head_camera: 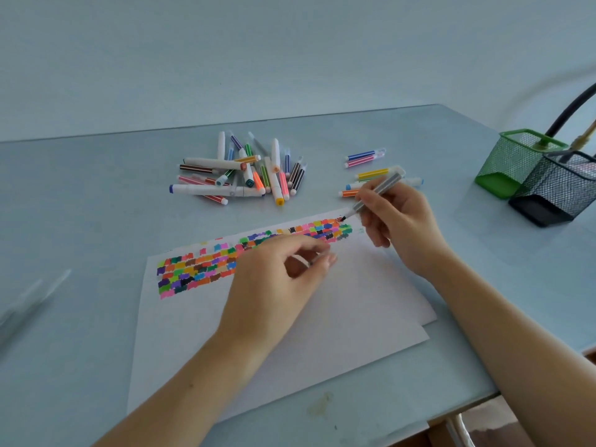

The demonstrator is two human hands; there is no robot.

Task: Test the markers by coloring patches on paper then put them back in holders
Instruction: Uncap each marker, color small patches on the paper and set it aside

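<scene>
Start with the two wire-mesh holders, both well to the right of the paper (322, 317). The green holder (512, 162) is square and see-through, and its mesh shows no markers inside. The black holder (558, 188) touches it on the near side; something pale shows through its upper mesh, too blurred to name. A dark cable (571, 108) curves up behind them.

Your right hand (396, 221) grips a grey striped marker (377, 195) at the paper's far right corner, fingers curled round the barrel, its black tip on or just above the last coloured patches (251, 253). Those patches run in a ragged band of small blocks along the paper's far edge, in pink, orange, green, purple and black. The paper is smooth white sheets, one offset under the other.

Your left hand (277, 279) rests on the middle of the paper, over part of the band, thumb and fingertips pinching a small pale piece that looks like a cap; blur keeps it uncertain.

Beyond the paper's far edge lies a loose pile of markers (242, 172), thin striped barrels crossed with thicker white ones. A smaller group of markers (367, 169) lies beyond the paper's far right corner, partly hidden by your right hand. The table (96, 204) is glossy pale blue, with a yellowish smear near the paper's near edge.
</scene>
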